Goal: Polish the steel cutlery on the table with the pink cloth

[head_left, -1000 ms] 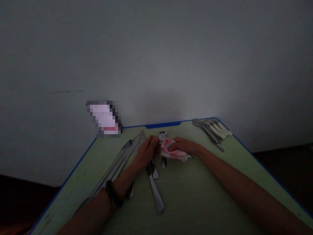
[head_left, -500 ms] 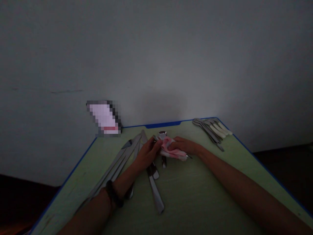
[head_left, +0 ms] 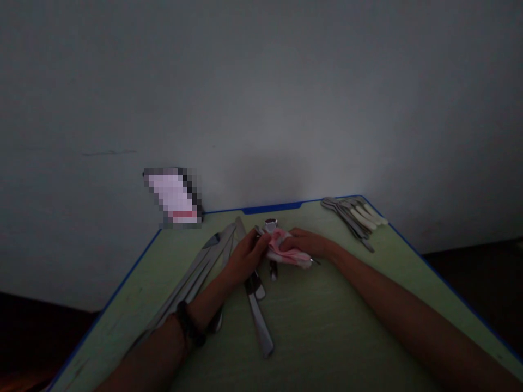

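Note:
Around a slim metal piece of cutlery (head_left: 315,261) my right hand (head_left: 308,242) has closed a pink and white cloth (head_left: 290,256). The thin end sticks out of the cloth on the right; the rest is covered, so I cannot tell its kind. My left hand (head_left: 244,258) pinches the other end at the cloth's left edge. A shiny metal utensil head (head_left: 271,223) shows just beyond the cloth, and a utensil handle (head_left: 273,270) shows below it. Beside and beneath my left hand lie long metal utensils, among them a flat handle (head_left: 261,329) pointing towards me.
Several spoons (head_left: 347,215), some with white handles, lie together at the table's far right corner. More long cutlery (head_left: 196,272) lies left. A blurred-out phone-like device (head_left: 174,196) leans on the wall (head_left: 261,98) at the far left. The pale green table (head_left: 327,337) has a blue edge.
Almost nothing differs. Both hands keep the cloth and the cutlery in nearly the same place, and the view has shifted very slightly.

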Motion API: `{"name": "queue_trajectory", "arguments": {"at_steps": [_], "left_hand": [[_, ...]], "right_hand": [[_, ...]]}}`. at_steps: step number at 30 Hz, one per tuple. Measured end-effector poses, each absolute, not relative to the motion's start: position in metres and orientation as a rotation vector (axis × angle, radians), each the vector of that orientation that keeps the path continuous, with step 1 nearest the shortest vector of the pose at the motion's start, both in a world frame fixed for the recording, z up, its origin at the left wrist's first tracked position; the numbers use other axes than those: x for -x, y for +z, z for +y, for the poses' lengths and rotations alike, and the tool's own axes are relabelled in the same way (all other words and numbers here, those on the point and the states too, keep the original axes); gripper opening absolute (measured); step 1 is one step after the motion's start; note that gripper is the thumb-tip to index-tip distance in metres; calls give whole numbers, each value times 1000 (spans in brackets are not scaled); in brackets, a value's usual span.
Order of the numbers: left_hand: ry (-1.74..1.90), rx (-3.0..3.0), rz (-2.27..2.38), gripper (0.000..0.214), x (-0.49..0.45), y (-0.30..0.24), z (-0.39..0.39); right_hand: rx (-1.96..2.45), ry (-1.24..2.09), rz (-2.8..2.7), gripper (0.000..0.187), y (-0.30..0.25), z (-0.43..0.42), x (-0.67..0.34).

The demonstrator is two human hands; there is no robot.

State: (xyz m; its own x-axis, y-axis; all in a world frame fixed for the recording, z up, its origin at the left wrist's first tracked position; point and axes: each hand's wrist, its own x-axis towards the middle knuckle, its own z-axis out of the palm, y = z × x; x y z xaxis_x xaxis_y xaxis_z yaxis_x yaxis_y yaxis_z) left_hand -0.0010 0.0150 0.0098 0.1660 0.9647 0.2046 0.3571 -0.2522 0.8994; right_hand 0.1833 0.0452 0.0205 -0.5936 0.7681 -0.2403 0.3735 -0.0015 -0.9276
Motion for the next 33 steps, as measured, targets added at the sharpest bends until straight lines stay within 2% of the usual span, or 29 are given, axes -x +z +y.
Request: {"name": "queue_trajectory", "arguments": {"at_steps": [19, 33], "left_hand": [[1094, -1714, 1253, 24, 1, 10, 14], [1526, -1229, 1084, 37, 0, 1, 24]], "right_hand": [[1256, 1561, -1945, 18, 20, 46, -182], [1167, 1609, -1941, 23, 18, 48, -181]]}}
